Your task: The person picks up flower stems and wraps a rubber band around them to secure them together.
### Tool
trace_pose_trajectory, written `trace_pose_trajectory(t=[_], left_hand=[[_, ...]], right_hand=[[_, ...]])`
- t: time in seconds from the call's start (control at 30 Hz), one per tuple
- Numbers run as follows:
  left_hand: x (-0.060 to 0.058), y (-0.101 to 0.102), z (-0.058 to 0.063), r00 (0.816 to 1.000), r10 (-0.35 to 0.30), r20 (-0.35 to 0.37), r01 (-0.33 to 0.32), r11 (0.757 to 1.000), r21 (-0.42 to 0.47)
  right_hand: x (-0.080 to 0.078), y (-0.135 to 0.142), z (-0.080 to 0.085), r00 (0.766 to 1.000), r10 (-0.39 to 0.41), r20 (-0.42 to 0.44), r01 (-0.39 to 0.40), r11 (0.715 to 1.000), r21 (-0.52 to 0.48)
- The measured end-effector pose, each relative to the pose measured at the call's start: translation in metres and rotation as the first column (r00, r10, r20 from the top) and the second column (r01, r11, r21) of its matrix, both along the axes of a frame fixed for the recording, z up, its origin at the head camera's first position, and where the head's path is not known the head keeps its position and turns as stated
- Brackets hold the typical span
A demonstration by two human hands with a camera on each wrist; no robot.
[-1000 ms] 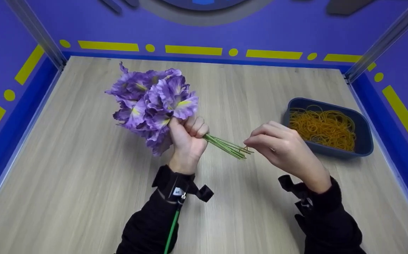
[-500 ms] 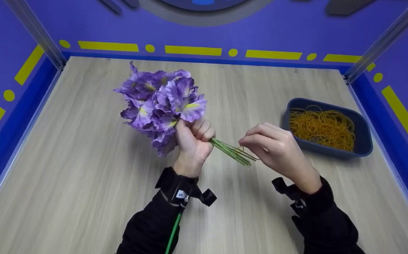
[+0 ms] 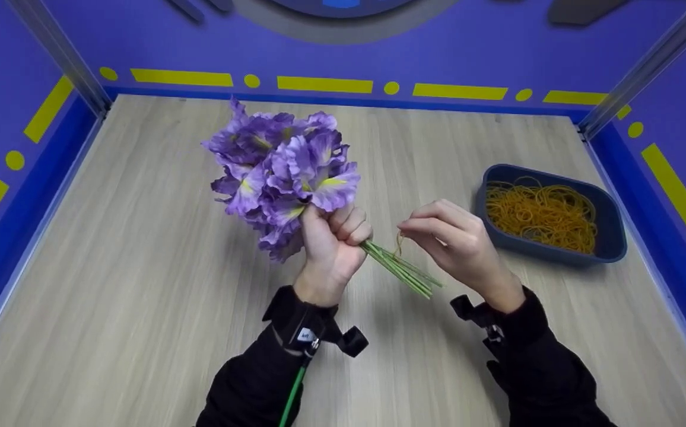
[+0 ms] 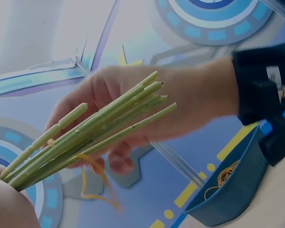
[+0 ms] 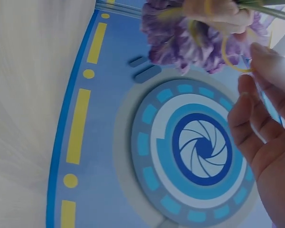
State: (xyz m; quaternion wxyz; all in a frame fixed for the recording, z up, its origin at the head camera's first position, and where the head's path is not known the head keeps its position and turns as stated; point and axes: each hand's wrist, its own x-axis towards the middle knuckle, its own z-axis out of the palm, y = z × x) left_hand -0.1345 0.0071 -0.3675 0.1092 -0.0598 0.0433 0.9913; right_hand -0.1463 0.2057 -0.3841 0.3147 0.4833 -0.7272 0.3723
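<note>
In the head view, my left hand (image 3: pixel 334 255) grips a bunch of purple artificial irises (image 3: pixel 289 172) just below the blooms. Their green stems (image 3: pixel 407 273) stick out to the right, slanting toward me. With thumb and fingertips, my right hand (image 3: pixel 456 246) pinches a yellow rubber band (image 3: pixel 399 244) right above these stems. The left wrist view has the band (image 4: pixel 84 183) hanging by the stems (image 4: pixel 95 123), one of them standing slightly apart; whether it circles all of them I cannot tell. Seen from the right wrist, the band (image 5: pixel 224 52) curves out from the fingertips.
A dark blue tub (image 3: pixel 611 237) stands on the right of the wooden table (image 3: pixel 141 308), holding a tangle of yellow rubber bands (image 3: pixel 542 216). Blue-purple panels (image 3: pixel 331 59) with yellow marks wall in the back and both sides. A green cord (image 3: pixel 292 394) runs along the left sleeve.
My left hand and the irises have shifted right, and the stem ends have dipped toward me. My right hand has moved left, bringing the pinched rubber band from the stem tips nearer the left hand.
</note>
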Motion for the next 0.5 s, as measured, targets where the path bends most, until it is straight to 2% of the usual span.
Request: trace_pose_trajectory(t=[0.13,0.27,0.37,0.5], left_hand=[[0.001,-0.009,0.005,1.0,0.001,-0.012,0.0,0.997,0.072],[0.0,-0.023,0.008,0.999,0.024,-0.045,-0.014,0.977,0.213],[-0.002,-0.029,0.009,0.995,0.035,-0.098,-0.004,0.952,0.305],[-0.004,-0.033,0.008,0.989,0.043,-0.145,0.011,0.935,0.354]], right_hand=[[-0.006,-0.002,-0.007,0.998,0.013,-0.069,-0.014,1.0,-0.016],[-0.008,-0.007,-0.016,0.995,0.013,-0.1,-0.012,1.0,0.002],[-0.008,-0.011,-0.023,0.996,0.045,-0.076,-0.043,0.999,0.033],[-0.007,-0.02,-0.032,0.993,0.118,0.002,-0.118,0.99,0.072]])
